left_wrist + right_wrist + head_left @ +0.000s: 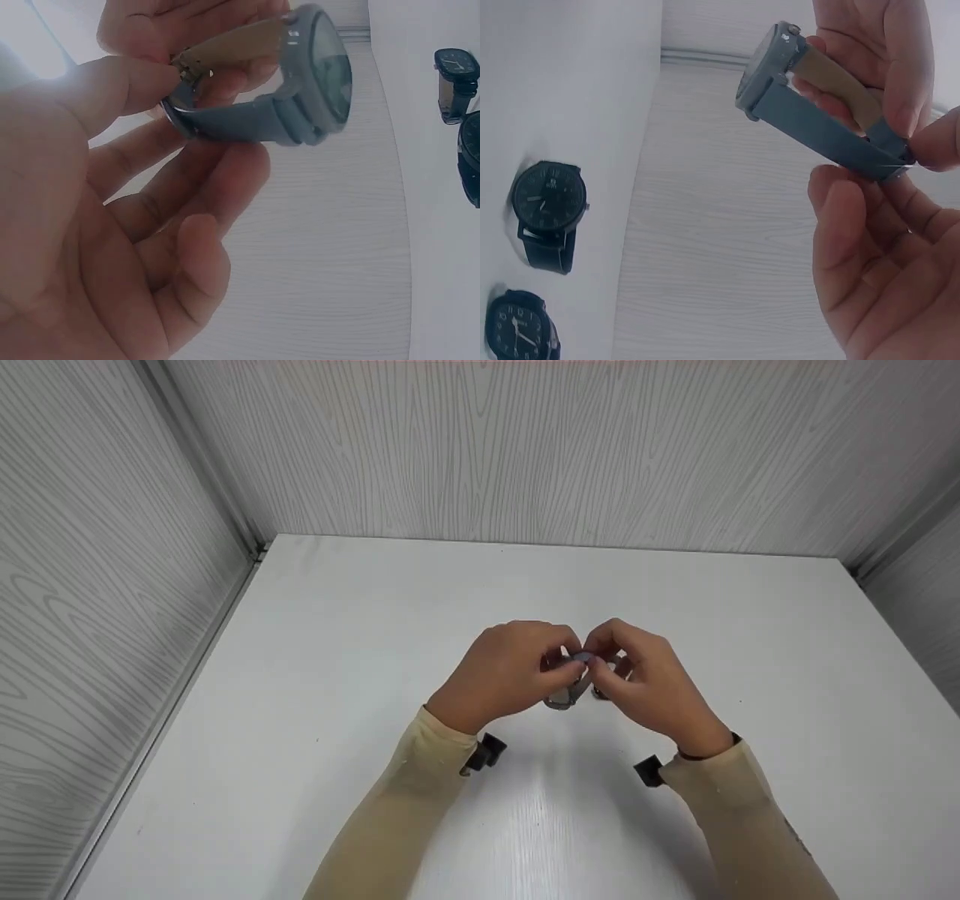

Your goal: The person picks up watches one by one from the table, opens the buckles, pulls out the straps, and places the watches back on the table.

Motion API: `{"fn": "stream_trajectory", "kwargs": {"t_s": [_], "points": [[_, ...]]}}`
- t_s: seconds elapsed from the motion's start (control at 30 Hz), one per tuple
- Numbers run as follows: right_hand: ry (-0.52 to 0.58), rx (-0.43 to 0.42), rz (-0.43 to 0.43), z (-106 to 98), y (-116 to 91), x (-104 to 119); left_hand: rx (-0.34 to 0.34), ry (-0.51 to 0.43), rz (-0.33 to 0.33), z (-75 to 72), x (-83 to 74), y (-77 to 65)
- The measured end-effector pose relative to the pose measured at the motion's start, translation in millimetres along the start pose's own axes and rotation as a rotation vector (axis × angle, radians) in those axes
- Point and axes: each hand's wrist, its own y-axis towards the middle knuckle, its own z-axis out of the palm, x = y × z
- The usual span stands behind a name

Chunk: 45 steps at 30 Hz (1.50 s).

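Note:
Over the table, both hands hold a grey-blue wristwatch (pixel 561 703), its strap joined in a loop. My left hand (pixel 517 671) pinches the strap's buckle end between thumb and fingers. From the other side, my right hand (pixel 649 682) grips the same end with its thumb and fingertips. In the right wrist view, the strap (pixel 825 131) shows a tan inner side, and the watch case (pixel 769 67) points away from the hands. The left wrist view shows a metal buckle (pixel 191 71) by the left thumb; fingers cover part of it.
On the white table (pixel 375 607) lie a round black watch (pixel 549 196) and a squarish dark watch (pixel 519 330), largely hidden by the hands in the head view. Pale wood-grain panels (pixel 480 450) stand at the back and sides. Small black devices (pixel 487 751) sit at both wrists.

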Motion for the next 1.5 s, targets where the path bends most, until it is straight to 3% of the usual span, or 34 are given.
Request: {"fn": "stream_trajectory", "kwargs": {"t_s": [0.2,0.37,0.6,0.87,1.1,1.3,1.5], "points": [[-0.139,-0.001,-0.003,-1.8,-1.2,-0.2,-0.002,0.067,0.049,2.9,0.3,-1.0],[-0.174,0.012,0.009,-1.4,-0.8,0.0,-0.003,0.074,0.060,4.3,1.9,-1.9],[-0.102,0.027,0.022,-2.5,-0.9,-1.0,-0.004,0.056,0.070,6.2,1.1,-1.2],[0.068,0.004,0.052,-3.3,-1.5,-4.6,-0.021,0.021,0.050,8.9,-1.8,1.1],[0.095,-0.001,0.079,-2.6,0.9,-3.5,-0.007,-0.029,-0.018,9.1,-1.1,1.8],[0.162,-0.006,0.099,-2.3,0.8,-4.0,0.005,-0.059,-0.030,8.4,-1.4,1.7],[0.129,0.009,0.082,-2.8,0.9,-6.6,0.003,-0.014,-0.032,8.5,-2.2,1.7]]}}
